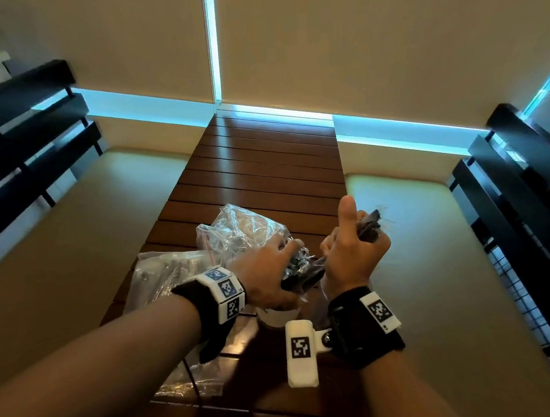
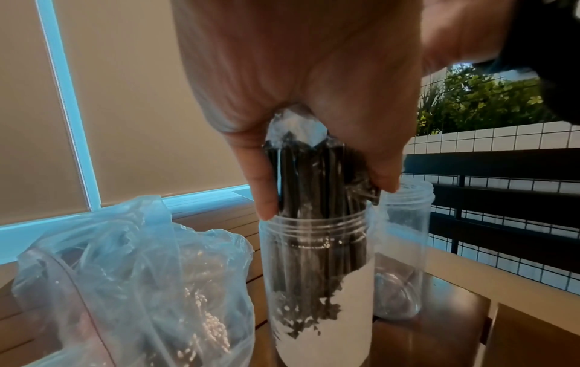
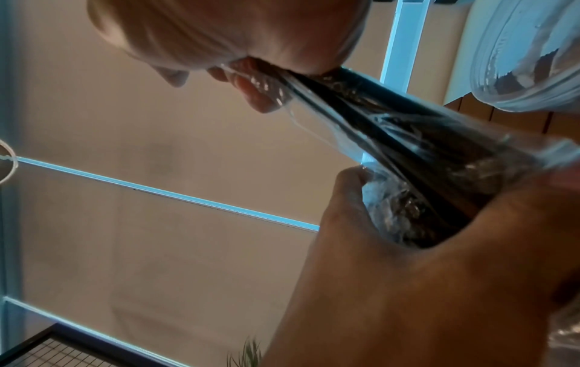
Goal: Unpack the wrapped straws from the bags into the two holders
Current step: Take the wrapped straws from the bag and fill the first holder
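Left hand: my left hand [image 2: 301,82] is curled round the top of a bundle of black wrapped straws [image 2: 317,206], thumb on one side and fingers on the other, at the middle of the left-wrist view.
Bundle axis: near upright, lower ends already inside the near holder [image 2: 320,310], upper ends above its threaded rim under my palm.
Which way from the grip: the holder lies straight below my left hand, so the move I judge next is a plain downward slide along the straws' own length.
Right hand: my right hand [image 1: 354,254] is clenched on a second bunch of wrapped straws [image 3: 392,129], thumb sticking up; that bunch runs slantwise from upper middle to right in the right-wrist view.
Nearer hand: the left is over the near holder; the right is off to its side, nearer the second holder [image 2: 402,250], which seems empty, though glare makes me unsure.
Bags: a crumpled clear bag [image 2: 131,280] sits lower left, beside the near holder, straws inside it.
Surface: slatted wooden table [image 1: 263,162].
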Tool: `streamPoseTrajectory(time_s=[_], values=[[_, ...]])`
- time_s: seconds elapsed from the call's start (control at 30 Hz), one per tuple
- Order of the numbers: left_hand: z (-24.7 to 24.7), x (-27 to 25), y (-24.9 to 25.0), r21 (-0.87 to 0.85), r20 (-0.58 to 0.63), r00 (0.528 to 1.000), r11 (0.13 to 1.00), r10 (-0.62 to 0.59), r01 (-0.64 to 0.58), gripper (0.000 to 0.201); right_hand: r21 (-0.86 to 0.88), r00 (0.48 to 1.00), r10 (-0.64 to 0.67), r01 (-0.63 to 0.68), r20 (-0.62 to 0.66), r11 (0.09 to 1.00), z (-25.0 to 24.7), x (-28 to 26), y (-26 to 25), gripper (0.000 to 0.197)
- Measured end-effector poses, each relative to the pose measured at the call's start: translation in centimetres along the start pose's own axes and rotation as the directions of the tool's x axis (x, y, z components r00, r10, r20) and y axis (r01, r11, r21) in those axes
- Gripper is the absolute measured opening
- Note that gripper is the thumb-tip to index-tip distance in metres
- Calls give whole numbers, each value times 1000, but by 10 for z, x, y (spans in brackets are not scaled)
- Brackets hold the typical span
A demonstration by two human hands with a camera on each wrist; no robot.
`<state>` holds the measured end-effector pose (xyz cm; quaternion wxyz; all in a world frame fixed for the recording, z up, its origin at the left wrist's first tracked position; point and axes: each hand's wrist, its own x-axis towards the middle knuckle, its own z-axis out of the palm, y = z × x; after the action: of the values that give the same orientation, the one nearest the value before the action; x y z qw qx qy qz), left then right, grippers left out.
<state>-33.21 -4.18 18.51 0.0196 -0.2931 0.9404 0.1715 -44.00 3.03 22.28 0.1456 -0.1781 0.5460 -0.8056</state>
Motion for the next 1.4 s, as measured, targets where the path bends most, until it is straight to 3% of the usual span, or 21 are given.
streamPoseTrajectory(time_s=[0.13, 0.37, 0.53, 0.77, 0.97, 1.13, 1.4], values=[[3, 2, 3, 48, -40, 999, 999, 6, -4, 89, 70, 1000, -17, 15, 26, 997, -1, 0, -3, 48], [0, 2, 3, 130, -93, 996, 992, 11, 1, 89, 153, 1000, 16, -17, 9, 988, -5, 1, -4, 51], [9, 2, -1, 77, -122, 992, 997, 28, -18, 87, 217, 997, 58, -48, -40, 975, -8, 0, -6, 38], [8, 5, -16, 85, -83, 990, 990, 116, -109, 81, 219, 997, -12, -5, 76, 976, 0, -10, -4, 43], [10, 2, -21, 47, -55, 987, 988, 150, -148, 94, 73, 992, -42, 33, 120, 997, -4, -11, 14, 40], [8, 2, -21, 20, -68, 984, 986, 164, -163, 88, -60, 981, -124, 134, 148, 989, 4, -16, 24, 41], [8, -4, -28, -120, -38, 984, 977, 173, -177, 102, -233, 978, -166, 193, 127, 953, 4, -26, 43, 54]])
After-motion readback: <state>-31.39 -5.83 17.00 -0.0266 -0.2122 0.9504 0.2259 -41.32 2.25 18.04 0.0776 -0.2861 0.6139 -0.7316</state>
